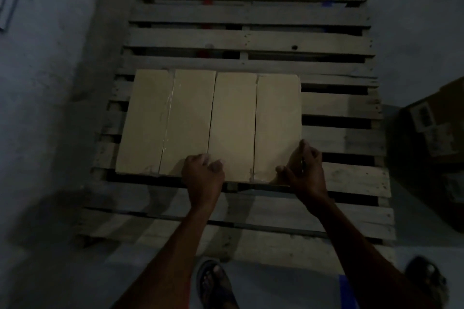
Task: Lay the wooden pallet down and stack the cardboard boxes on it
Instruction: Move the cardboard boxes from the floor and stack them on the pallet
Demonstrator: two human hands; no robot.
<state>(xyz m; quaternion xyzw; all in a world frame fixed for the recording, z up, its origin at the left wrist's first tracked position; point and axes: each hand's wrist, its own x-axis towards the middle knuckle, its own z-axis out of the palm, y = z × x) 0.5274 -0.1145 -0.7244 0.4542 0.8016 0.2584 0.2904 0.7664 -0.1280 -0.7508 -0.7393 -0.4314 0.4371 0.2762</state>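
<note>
Sandalled feet [216, 283] stand on the grey floor [45, 133] at the near edge of the wooden pallet [251, 40], which already lies flat. Four cardboard boxes [211, 123] sit side by side on its slats, touching, left of centre. Both forearms reach forward and down, wrists slightly bent. The left hand [203, 178] rests at the near edge of the third box, fingers curled loosely on top with nothing inside its grip. The right hand [303, 170] cups the near right corner of the rightmost box [276, 123], thumb on top, fingers around the side; whether it squeezes or only steadies cannot be told. These cartons look stiff, smooth and probably light, with taped seams. Holding at opposite side faces or under the corners seems safest. More cartons [431, 133] wait at the right.
</note>
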